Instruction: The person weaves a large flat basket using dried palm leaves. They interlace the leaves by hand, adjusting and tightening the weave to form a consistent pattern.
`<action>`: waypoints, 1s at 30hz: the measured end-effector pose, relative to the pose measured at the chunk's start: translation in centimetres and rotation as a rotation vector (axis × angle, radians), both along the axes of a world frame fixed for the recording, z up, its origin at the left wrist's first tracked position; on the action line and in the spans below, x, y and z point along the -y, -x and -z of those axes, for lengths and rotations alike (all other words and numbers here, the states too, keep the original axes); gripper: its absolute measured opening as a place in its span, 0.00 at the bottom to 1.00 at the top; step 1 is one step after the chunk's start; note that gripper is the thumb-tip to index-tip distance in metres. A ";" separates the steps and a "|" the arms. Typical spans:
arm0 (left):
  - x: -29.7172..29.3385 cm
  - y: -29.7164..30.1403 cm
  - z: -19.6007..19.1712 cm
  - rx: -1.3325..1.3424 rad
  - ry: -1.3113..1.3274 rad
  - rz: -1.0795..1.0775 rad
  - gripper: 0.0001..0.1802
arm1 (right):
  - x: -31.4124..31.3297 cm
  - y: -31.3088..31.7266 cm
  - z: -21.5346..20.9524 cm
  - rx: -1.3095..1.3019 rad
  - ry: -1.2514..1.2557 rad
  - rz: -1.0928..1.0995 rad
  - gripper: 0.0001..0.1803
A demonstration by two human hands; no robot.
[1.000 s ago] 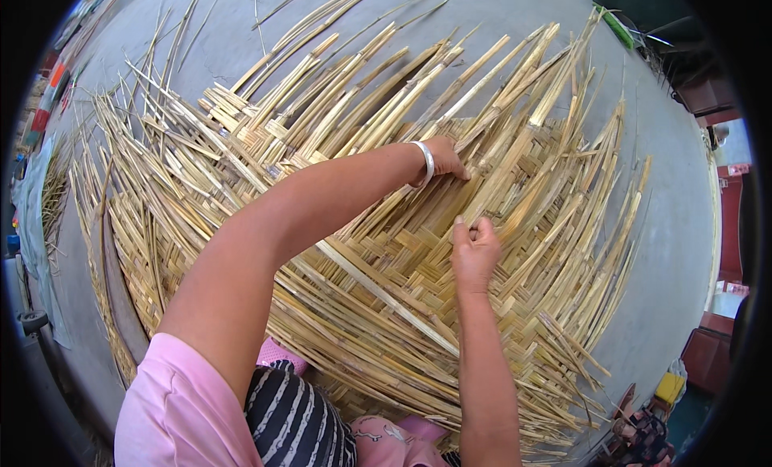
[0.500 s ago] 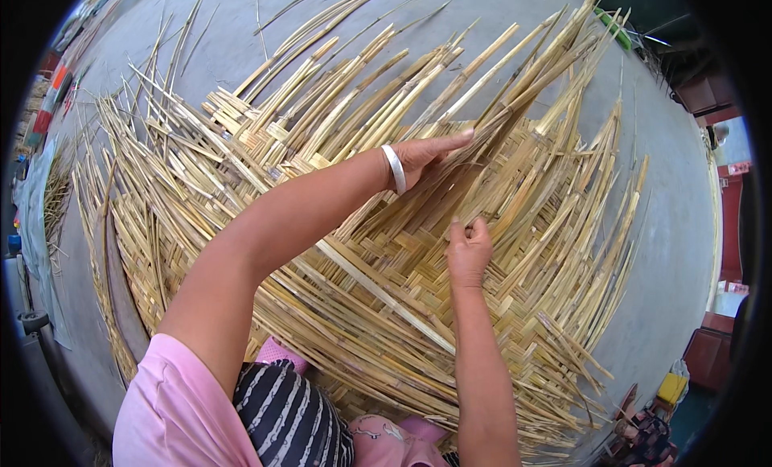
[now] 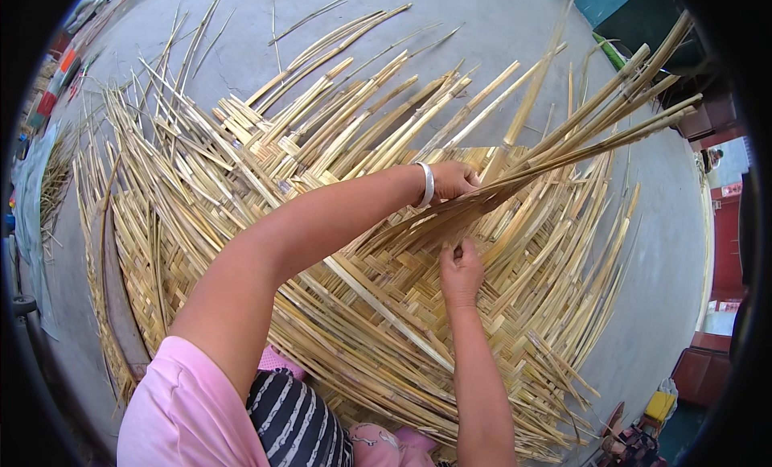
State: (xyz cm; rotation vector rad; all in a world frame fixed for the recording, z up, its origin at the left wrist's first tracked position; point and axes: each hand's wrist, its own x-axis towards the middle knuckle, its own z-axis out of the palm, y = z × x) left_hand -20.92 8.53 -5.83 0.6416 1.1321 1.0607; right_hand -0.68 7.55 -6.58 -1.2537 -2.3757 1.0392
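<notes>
A large half-woven mat (image 3: 406,270) of flat, split reed strips lies beneath both my hands, with long loose ends fanning out all around. My left hand (image 3: 452,183), a silver bracelet at its wrist, is closed on a bundle of raised reed strips (image 3: 555,157) that slants up to the far right. Just nearer to me, my right hand (image 3: 462,275) is closed in a pinch at the foot of those raised strips, against the weave. Whatever lies between its fingertips is too small to make out. Parts of the weave are hidden under the bundle.
Grey concrete floor (image 3: 663,250) surrounds the mat. Several loose reeds (image 3: 310,20) lie beyond its far edge. A dark curved strip (image 3: 121,306) lies along the left side. At the lower right stands a yellow container (image 3: 659,405), with dark red furniture (image 3: 704,376) behind it.
My left hand, flat with fingers stretched before, has moved slightly right and closed on the strips. The raised bundle has swung over to the right. My right hand shifted slightly nearer.
</notes>
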 end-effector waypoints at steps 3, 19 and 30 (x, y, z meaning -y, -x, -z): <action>-0.4 0.6 1.2 -0.151 -0.162 -0.139 0.19 | -0.4 -0.2 -0.1 0.017 -0.022 -0.121 0.11; 14.8 0.4 3.1 0.163 0.270 -1.095 0.08 | -3.1 0.2 2.0 0.124 0.316 -0.231 0.09; 16.5 3.2 2.0 0.267 0.168 -1.160 0.08 | 0.8 -2.0 0.5 0.532 -0.457 -0.476 0.27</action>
